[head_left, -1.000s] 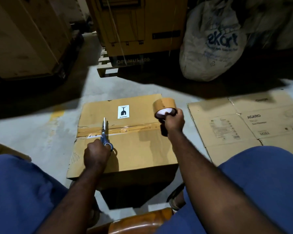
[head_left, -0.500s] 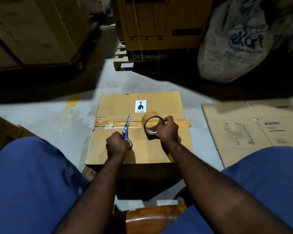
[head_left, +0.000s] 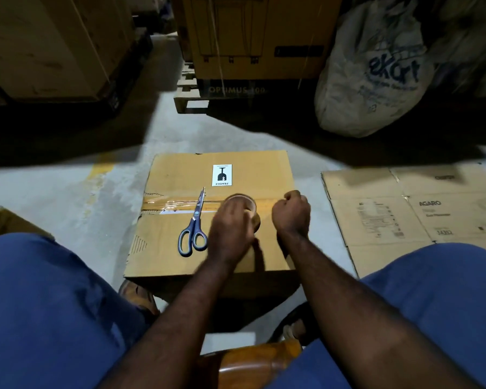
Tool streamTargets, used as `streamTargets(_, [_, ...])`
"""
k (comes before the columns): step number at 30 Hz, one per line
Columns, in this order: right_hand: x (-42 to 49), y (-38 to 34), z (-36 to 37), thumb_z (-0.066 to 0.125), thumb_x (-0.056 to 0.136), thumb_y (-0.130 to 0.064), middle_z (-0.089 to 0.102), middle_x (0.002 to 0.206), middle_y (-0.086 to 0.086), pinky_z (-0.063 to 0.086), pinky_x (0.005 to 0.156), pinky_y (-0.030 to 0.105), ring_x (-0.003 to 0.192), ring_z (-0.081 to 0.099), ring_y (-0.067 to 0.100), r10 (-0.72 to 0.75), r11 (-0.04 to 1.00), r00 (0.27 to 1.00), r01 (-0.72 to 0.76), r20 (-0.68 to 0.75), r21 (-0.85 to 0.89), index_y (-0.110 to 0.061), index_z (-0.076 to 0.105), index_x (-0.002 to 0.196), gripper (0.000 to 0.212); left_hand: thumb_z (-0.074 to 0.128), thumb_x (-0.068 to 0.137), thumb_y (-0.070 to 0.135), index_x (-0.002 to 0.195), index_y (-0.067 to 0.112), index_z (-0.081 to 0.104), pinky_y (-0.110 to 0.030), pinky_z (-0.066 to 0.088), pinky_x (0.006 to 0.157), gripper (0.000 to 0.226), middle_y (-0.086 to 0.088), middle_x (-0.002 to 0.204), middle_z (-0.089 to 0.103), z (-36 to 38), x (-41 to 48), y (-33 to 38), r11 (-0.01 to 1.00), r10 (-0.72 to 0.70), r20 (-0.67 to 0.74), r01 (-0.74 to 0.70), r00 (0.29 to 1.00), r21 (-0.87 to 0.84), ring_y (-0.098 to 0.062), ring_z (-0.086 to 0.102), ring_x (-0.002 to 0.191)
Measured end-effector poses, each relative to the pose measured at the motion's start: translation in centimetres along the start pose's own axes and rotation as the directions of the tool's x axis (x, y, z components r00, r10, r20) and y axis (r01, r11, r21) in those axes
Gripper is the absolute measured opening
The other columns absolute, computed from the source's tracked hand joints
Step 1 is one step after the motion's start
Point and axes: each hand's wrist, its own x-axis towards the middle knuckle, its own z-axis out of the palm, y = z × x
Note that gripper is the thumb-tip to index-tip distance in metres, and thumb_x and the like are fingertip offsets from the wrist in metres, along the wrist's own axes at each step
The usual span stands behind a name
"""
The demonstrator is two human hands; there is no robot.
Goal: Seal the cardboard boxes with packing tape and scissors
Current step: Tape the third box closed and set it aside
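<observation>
You're in a warehouse storage bay: bare concrete floor (head_left: 68,197), big cartons (head_left: 250,37) on a wooden pallet (head_left: 187,101), printed courier sack (head_left: 371,80), flattened cardboard (head_left: 404,214) alongside.

Your left hand (head_left: 230,228): arm stretched forward, palm down, fingers loosely extended, blurred | your right hand (head_left: 292,213): arm forward, knuckles up, fingers curled into a fist | hands close, apart

I see shut brown cardboard box (head_left: 250,169) on floor, tape strip (head_left: 166,204) across top seam. Grey-handled scissors (head_left: 195,220) lie flat on top, blades closed; brown tape roll (head_left: 253,205) just to their R.
</observation>
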Motion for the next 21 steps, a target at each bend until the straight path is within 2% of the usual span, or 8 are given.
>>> streamTargets(3, [1.9, 2.2, -0.5, 0.052, 0.093, -0.008, 0.059, 0.132, 0.013, 0.053, 0.093, 0.042, 0.119, 0.058, 0.035, 0.069, 0.995, 0.995, -0.063, 0.072, -0.080, -0.008, 0.054, 0.135, 0.042, 0.066, 0.079, 0.009, 0.111, 0.009, 0.065, -0.044, 0.051, 0.087, 0.032, -0.011, 0.102, 0.066, 2.3, 0.9, 3.8, 0.972, 0.232, 0.154, -0.234, 0.961, -0.004, -0.030, 0.060, 0.097])
streamTargets(8, [3.3, 3.9, -0.1, 0.051, 0.095, -0.025, 0.067, 0.112, 0.009, 0.052, 0.076, 0.036, 0.102, 0.065, 0.034, 0.119, 0.986, 0.961, -0.084, 0.251, -0.146, -0.013, 0.059, 0.114, 0.023, 0.068, 0.086, 0.017, 0.116, 0.011, 0.063, -0.042, 0.048, 0.088, 0.031, -0.009, 0.108, 0.064, 4.2, 1.6, 6.3, 0.981, 0.193, 0.210, -0.190, 0.959, -0.030, -0.027, 0.058, 0.099])
streamTargets(12, [4.5, 6.0, -0.2, 0.044, 0.094, -0.032, 0.068, 0.115, 0.017, 0.046, 0.076, 0.035, 0.096, 0.061, 0.034, 0.214, 0.968, 0.897, -0.248, 0.387, 0.040, -0.009, 0.065, 0.105, 0.032, 0.067, 0.082, 0.009, 0.113, 0.011, 0.063, -0.043, 0.050, 0.081, 0.031, -0.010, 0.105, 0.064, 4.3, 1.2, 4.8, 0.985, 0.168, 0.207, -0.170, 0.964, -0.010, -0.030, 0.058, 0.095])
streamTargets(15, [5.3, 6.5, -0.6, 0.044, 0.100, -0.043, 0.066, 0.124, 0.020, 0.044, 0.079, 0.034, 0.096, 0.058, 0.031, 0.255, 0.951, 0.831, -0.307, 0.494, 0.026, -0.008, 0.063, 0.108, 0.041, 0.067, 0.084, 0.009, 0.113, 0.010, 0.064, -0.043, 0.051, 0.082, 0.029, -0.010, 0.105, 0.065, 3.7, 1.4, 3.1, 0.988, 0.150, 0.178, -0.156, 0.973, 0.020, -0.031, 0.059, 0.095])
streamTargets(16, [5.3, 6.5, -0.6, 0.041, 0.101, -0.051, 0.063, 0.129, 0.020, 0.045, 0.086, 0.037, 0.104, 0.058, 0.034, 0.282, 0.949, 0.823, -0.314, 0.493, -0.020, -0.007, 0.063, 0.120, 0.052, 0.067, 0.085, 0.011, 0.113, 0.011, 0.065, -0.044, 0.051, 0.085, 0.029, -0.010, 0.105, 0.065, 3.3, 1.5, 2.6, 0.989, 0.135, 0.160, -0.142, 0.978, 0.035, -0.030, 0.059, 0.097])
streamTargets(18, [4.9, 5.7, -1.0, 0.037, 0.099, -0.065, 0.056, 0.138, 0.019, 0.042, 0.102, 0.046, 0.124, 0.052, 0.039, 0.279, 0.960, 0.902, -0.251, 0.329, -0.124, -0.007, 0.054, 0.137, 0.071, 0.067, 0.085, 0.014, 0.111, 0.014, 0.065, -0.044, 0.047, 0.091, 0.026, -0.007, 0.107, 0.064, 2.4, 1.8, 1.4, 0.994, 0.063, 0.099, -0.071, 0.993, 0.078, -0.026, 0.056, 0.100])
streamTargets(20, [4.3, 3.6, -1.6, 0.040, 0.101, -0.059, 0.054, 0.141, 0.017, 0.040, 0.108, 0.048, 0.131, 0.047, 0.037, 0.088, 0.993, 0.988, -0.076, 0.124, -0.094, -0.008, 0.050, 0.141, 0.066, 0.065, 0.086, 0.015, 0.109, 0.014, 0.064, -0.044, 0.045, 0.091, 0.023, -0.008, 0.109, 0.062, 1.4, 2.2, -0.5, 0.990, -0.098, 0.017, 0.096, 0.995, 0.100, -0.026, 0.053, 0.103])
streamTargets(21, [4.2, 2.3, -1.8, 0.045, 0.101, -0.053, 0.056, 0.139, 0.015, 0.043, 0.106, 0.046, 0.129, 0.050, 0.035, -0.026, 0.999, 0.997, 0.028, 0.071, -0.032, -0.010, 0.052, 0.140, 0.058, 0.064, 0.087, 0.014, 0.111, 0.013, 0.064, -0.043, 0.044, 0.091, 0.024, -0.010, 0.112, 0.060, 1.0, 2.4, -1.5, 0.976, -0.205, -0.018, 0.206, 0.979, 0.069, -0.028, 0.054, 0.105])
